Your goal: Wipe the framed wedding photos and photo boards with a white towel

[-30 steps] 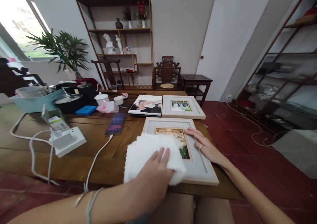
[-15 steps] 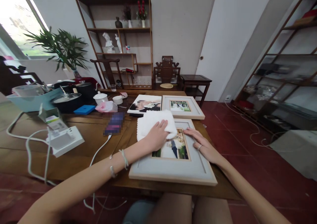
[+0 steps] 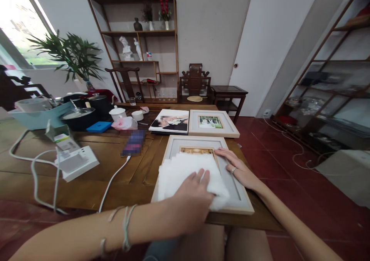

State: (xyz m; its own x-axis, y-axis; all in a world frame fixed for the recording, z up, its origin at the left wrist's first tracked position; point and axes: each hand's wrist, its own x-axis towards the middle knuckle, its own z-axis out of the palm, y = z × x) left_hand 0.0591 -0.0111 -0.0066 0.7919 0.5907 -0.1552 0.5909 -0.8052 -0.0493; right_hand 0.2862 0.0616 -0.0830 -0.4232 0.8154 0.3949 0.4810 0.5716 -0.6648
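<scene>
A white fluffy cloth [image 3: 190, 172] lies over the lower part of a light wooden picture frame [image 3: 238, 206] flat on the table. My left hand [image 3: 193, 195], slightly blurred, has its fingers bent onto the cloth and grips it against the frame. Most of the photo in this frame is under the cloth; only its upper border shows. My right hand [image 3: 238, 168], wearing a ring, rests on the frame's right side with its fingers stretched out over the mat.
Behind are a second framed photo [image 3: 228, 126] and a photo panel [image 3: 170, 121]. To the left lie a phone [image 3: 134, 142] on a white cable, a white charger box [image 3: 82, 163], a blue box [image 3: 99, 126] and a pan [image 3: 78, 116]. The table's right edge drops to red floor.
My left hand has drawn the cloth toward me, from the frame's upper left down to its lower part. The photo's top border is now uncovered. My right hand has stayed in place.
</scene>
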